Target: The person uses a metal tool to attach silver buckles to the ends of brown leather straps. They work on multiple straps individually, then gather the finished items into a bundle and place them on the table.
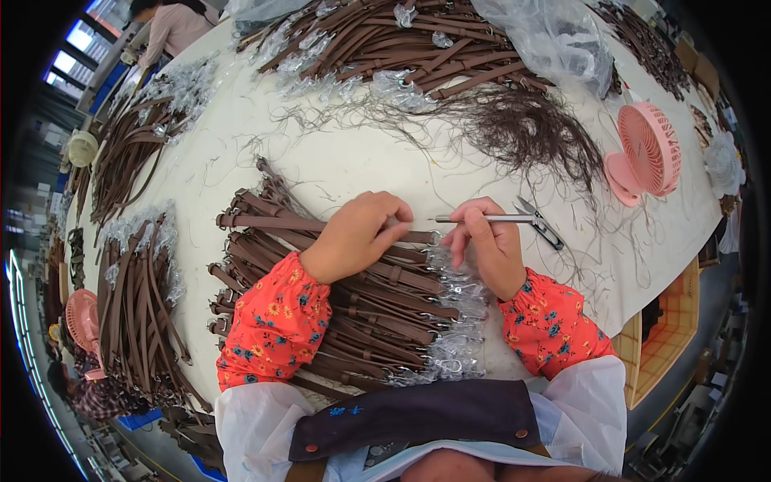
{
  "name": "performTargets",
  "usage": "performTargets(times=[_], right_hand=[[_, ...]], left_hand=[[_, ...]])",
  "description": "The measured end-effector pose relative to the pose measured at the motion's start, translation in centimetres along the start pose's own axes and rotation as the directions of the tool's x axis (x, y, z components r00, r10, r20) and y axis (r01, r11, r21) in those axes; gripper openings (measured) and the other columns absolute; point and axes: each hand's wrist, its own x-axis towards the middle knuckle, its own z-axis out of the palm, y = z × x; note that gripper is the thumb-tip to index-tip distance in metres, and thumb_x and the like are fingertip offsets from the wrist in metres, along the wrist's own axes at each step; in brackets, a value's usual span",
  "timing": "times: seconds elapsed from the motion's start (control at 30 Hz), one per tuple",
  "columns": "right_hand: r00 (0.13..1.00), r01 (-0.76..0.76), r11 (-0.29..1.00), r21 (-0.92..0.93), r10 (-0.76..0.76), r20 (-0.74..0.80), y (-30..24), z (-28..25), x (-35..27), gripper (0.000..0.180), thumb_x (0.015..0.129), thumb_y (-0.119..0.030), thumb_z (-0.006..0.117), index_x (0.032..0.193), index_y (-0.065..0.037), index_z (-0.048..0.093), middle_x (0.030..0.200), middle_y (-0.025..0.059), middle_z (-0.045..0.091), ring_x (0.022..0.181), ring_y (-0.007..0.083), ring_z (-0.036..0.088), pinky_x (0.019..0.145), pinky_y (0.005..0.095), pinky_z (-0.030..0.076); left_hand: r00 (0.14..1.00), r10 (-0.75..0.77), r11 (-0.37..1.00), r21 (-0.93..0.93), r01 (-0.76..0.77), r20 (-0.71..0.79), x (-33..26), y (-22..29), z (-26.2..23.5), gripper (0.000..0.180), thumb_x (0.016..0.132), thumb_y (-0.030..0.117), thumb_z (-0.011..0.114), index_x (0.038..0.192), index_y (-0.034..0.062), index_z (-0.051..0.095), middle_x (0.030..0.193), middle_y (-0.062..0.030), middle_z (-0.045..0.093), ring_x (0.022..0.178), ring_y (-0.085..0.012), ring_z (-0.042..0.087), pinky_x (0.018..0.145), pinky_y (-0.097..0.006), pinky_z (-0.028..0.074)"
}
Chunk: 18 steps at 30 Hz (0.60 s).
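A thick pile of brown straps (345, 321) lies before me, their metal-clasp ends wrapped in clear plastic (458, 321). My left hand (357, 233) rests over the upper part of this pile, thumb and forefinger curled toward each other; whatever may be between them is too small to make out. My right hand (490, 245) is closed around a slim silver pen-like tool (502, 218), held level with its thin tip toward the left fingers. Tip and left fingers are a small gap apart. Just beyond the tool's rear end lie dark thread snips (546, 229).
A tangle of dark threads (530, 132) lies beyond my hands, with a pink fan (642, 153) to its right. More straps (401, 44) are heaped at the back, others (136, 297) at the left. A yellowish crate (662, 337) stands below the right edge. Another person (173, 32) sits far left.
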Motion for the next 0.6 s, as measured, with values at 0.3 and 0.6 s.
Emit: performTargets(times=[0.3, 0.6], right_hand=[[0.976, 0.211, 0.975, -0.076, -0.214, -0.04, -0.7, 0.8, 0.3, 0.027, 0.103, -0.021, 0.047, 0.12, 0.0, 0.053, 0.105, 0.0085, 0.065, 0.093, 0.0149, 0.064, 0.086, 0.0287, 0.048], [0.869, 0.486, 0.75, -0.448, -0.47, 0.156, -3.0, 1.1, -2.2, 0.021, 0.101, -0.026, 0.048, 0.093, -0.008, 0.055, 0.072, 0.014, 0.06, 0.065, 0.0363, 0.061, 0.059, 0.0425, 0.049]], left_hand=[[0.944, 0.028, 0.993, 0.099, -0.064, 0.328, -0.7, 2.2, -2.2, 0.016, 0.09, 0.016, 0.066, 0.098, 0.0032, 0.073, 0.093, -0.014, 0.07, 0.092, -0.0292, 0.065, 0.082, -0.035, 0.049], [0.964, -0.198, 0.517, -0.816, 0.257, 0.178, 0.8, 11.4, 2.1, 0.054, 0.107, 0.038, 0.034, 0.136, -0.0061, 0.048, 0.135, -0.0128, 0.053, 0.125, -0.0215, 0.049, 0.109, -0.032, 0.035]])
